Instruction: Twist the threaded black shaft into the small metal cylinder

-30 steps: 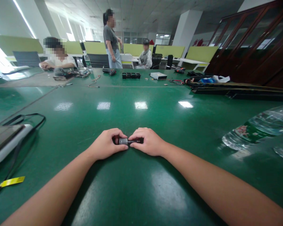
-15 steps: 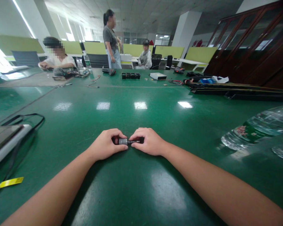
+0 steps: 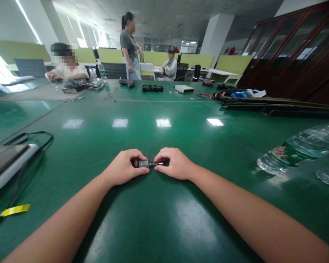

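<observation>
My left hand (image 3: 124,168) is closed around a small grey metal cylinder (image 3: 144,164), which looks like a small motor; thumb and fingers pinch it from both sides. From its right end a thin dark ribbed shaft (image 3: 152,164) runs level toward my right hand (image 3: 177,163). There the thumb and fingertips close on the shaft's far end, part of which is hidden by the fingers. Both hands rest low over the green table (image 3: 164,212), a narrow gap between their fingertips.
A clear water bottle (image 3: 293,153) lies at the right. On the left sit a white-edged device (image 3: 13,160) and a black strap (image 3: 19,175) with a yellow tag (image 3: 15,210). Black trays (image 3: 152,88), a white box (image 3: 184,88) and tools line the far side, with several people beyond.
My right fingertips have slid slightly right along the shaft, baring more of it beside the cylinder. My left hand keeps its grip almost unmoved.
</observation>
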Available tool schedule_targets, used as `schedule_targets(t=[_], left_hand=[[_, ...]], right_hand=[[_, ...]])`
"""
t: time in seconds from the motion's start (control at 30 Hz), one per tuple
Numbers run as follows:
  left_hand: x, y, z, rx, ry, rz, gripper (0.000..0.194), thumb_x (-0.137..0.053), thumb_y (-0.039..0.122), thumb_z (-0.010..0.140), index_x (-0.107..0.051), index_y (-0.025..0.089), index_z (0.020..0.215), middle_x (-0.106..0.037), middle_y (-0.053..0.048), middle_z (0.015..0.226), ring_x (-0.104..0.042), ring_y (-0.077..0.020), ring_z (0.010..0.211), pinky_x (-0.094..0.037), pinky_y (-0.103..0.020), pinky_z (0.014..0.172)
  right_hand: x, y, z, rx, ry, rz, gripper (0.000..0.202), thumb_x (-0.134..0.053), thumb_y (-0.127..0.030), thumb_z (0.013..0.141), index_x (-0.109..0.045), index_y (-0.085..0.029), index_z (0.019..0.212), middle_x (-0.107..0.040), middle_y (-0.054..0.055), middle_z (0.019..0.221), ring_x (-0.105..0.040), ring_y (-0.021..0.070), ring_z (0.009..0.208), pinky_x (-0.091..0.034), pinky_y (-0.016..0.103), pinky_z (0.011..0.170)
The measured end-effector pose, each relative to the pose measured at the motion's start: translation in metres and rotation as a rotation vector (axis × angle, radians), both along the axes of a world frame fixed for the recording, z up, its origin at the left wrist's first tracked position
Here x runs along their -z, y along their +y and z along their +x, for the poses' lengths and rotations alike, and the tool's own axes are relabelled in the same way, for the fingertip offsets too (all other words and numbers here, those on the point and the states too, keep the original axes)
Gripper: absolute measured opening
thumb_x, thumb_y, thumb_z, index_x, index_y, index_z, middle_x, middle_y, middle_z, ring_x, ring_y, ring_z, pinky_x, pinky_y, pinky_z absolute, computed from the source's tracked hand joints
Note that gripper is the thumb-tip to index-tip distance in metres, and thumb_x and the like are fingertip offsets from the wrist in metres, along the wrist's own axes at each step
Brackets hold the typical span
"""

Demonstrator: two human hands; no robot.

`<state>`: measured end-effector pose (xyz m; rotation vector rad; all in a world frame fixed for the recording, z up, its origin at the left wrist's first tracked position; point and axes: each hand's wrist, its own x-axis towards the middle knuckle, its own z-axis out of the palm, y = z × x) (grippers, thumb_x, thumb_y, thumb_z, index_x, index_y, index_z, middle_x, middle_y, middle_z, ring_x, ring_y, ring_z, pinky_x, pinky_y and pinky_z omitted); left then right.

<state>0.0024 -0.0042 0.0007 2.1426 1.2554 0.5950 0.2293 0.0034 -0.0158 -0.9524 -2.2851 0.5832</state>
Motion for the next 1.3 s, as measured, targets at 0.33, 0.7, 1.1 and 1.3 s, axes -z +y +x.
schedule_targets(t=[0.33, 0.7, 1.1, 1.3], left_hand=[[-0.001, 0.000, -0.001, 0.002, 0.006, 0.000, 0.025, -0.076, 0.037, 0.073, -0.072, 0.018, 0.089, -0.066, 0.000, 0.079, -0.060, -0.0169, 0.071, -0.044, -0.027, 0.066], [0.000, 0.002, -0.002, -0.030, 0.015, -0.007, 0.026, -0.076, 0.039, 0.073, -0.071, 0.017, 0.088, -0.064, 0.000, 0.075, -0.058, -0.0163, 0.067, -0.044, -0.027, 0.063], [0.001, 0.002, -0.003, -0.003, 0.029, 0.025, 0.027, -0.076, 0.037, 0.072, -0.070, 0.018, 0.090, -0.064, 0.000, 0.077, -0.059, -0.0168, 0.069, -0.044, -0.027, 0.064], [0.000, 0.000, -0.003, 0.023, 0.043, 0.043, 0.031, -0.077, 0.034, 0.071, -0.069, 0.019, 0.096, -0.064, 0.000, 0.082, -0.059, -0.0169, 0.071, -0.044, -0.026, 0.064]], right_hand=[[0.000, 0.006, 0.009, 0.027, -0.013, -0.001, 0.009, -0.075, -0.013, 0.071, -0.073, -0.017, 0.079, -0.064, 0.001, 0.074, -0.057, 0.0127, 0.069, -0.043, 0.024, 0.065], [0.002, 0.010, 0.019, 0.197, -0.079, 0.015, 0.007, -0.073, -0.018, 0.071, -0.073, -0.019, 0.078, -0.064, -0.002, 0.066, -0.053, 0.0108, 0.060, -0.039, 0.024, 0.059], [0.002, 0.002, 0.008, -0.016, 0.046, -0.024, 0.031, -0.069, -0.009, 0.071, -0.071, -0.017, 0.101, -0.070, 0.002, 0.083, -0.062, 0.0146, 0.075, -0.049, 0.028, 0.075], [0.002, 0.000, 0.002, -0.040, 0.079, -0.091, 0.039, -0.066, -0.007, 0.073, -0.067, -0.018, 0.110, -0.072, 0.003, 0.090, -0.064, 0.0153, 0.079, -0.051, 0.031, 0.081]])
